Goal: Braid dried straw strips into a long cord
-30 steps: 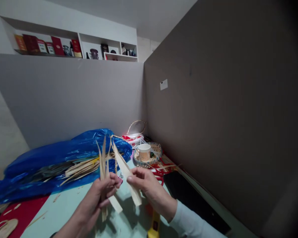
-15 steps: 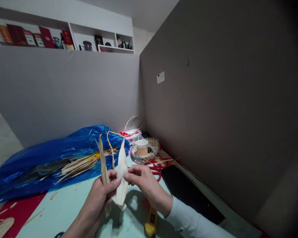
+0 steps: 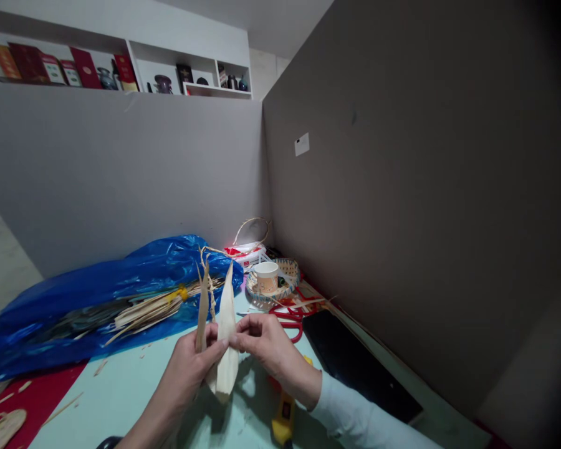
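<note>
While both hands meet above the bench [image 3: 121, 399], you hold the husk [image 3: 226, 312] between them, clear of the surface. Your left hand [image 3: 187, 368] grips it from the left with the thumb across its face. Your right hand [image 3: 266, 342] pinches its right edge at the same height. All fingers [image 3: 241, 338] are closed on it, and the two sets of fingertips nearly touch across it. Neither hand is nearer than the other.

Its long axis stands near upright, with the pointed tip up and away from you and the blunt end hanging below the fingers.

The left hand also clamps narrow strips [image 3: 202, 302] and a twisted cord [image 3: 210, 284], just left of the husk and roughly parallel to it.

- Husk: pale cream, thin, flat and dry-looking, with lengthwise grain, tapered like a blade.
- Strips: tan, stiff, with splintery ends.
- Cord: knobbly plaited fibre, looped at the top.

Behind lies a glossy, crinkled blue bag [image 3: 98, 287] with a bundle [image 3: 154, 308] of like strips on it. A woven basket [image 3: 260, 300] holds a paper cup [image 3: 266, 277], with red scissors [image 3: 287, 321] near it. A yellow glue gun [image 3: 283, 415] lies under your right wrist.
</note>
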Tool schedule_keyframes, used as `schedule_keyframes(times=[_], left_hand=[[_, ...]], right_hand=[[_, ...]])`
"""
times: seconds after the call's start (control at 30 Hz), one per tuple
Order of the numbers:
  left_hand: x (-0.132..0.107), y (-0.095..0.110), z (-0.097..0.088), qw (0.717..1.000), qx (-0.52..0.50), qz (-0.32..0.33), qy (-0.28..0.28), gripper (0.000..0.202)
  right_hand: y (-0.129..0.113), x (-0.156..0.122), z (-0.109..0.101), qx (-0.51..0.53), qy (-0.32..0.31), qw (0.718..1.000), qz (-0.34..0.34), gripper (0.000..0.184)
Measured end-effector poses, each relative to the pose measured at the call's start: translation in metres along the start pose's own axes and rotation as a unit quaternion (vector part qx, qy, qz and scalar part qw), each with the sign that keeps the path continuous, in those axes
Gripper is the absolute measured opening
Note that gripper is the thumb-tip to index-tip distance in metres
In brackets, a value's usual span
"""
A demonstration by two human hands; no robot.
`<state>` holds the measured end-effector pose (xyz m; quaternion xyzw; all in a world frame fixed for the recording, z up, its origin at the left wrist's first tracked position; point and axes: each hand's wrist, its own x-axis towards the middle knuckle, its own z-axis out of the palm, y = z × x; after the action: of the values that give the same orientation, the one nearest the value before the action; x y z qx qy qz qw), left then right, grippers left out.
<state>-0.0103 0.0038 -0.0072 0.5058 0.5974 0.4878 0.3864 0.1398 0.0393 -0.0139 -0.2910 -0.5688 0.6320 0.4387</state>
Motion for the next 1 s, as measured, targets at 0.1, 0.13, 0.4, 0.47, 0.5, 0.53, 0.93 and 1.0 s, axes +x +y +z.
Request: schedule_keyframes(times=[0.1,0.13,0.4,0.47,0.5,0.53,0.93,1.0], left_hand=[[0.0,0.003,0.002,0.999,0.025,0.023,0.009,0.025],[-0.001,0.005,0.003,0.999,0.03,0.027,0.014,0.025],[-0.009,0.023,0.009,0.998,0.057,0.034,0.016,0.021],[-0.01,0.02,0.007,0.996,0.069,0.048,0.021,0.019],[-0.009,0.017,0.006,0.995,0.078,0.058,0.03,0.018],[-0.008,0.014,0.005,0.994,0.082,0.064,0.043,0.017],[0.011,0.001,-0.017,0.986,-0.122,-0.048,0.102,0.024],[0.016,-0.001,-0.024,0.981,-0.14,-0.062,0.12,0.021]], right_hand=[[0.004,0.0,0.002,-0.011,0.009,1.0,0.005,0.028],[0.005,0.0,0.003,-0.015,0.013,1.0,0.005,0.028],[0.0,-0.004,0.002,0.002,0.001,1.0,0.023,0.018],[0.0,-0.004,0.002,0.004,-0.006,1.0,0.026,0.017],[0.0,-0.004,0.002,0.005,-0.012,1.0,0.027,0.017],[-0.001,-0.005,0.002,0.009,-0.023,0.999,0.026,0.017],[-0.046,-0.017,-0.009,0.209,-0.26,0.942,-0.017,0.018],[-0.058,-0.022,-0.014,0.227,-0.289,0.93,-0.026,0.017]])
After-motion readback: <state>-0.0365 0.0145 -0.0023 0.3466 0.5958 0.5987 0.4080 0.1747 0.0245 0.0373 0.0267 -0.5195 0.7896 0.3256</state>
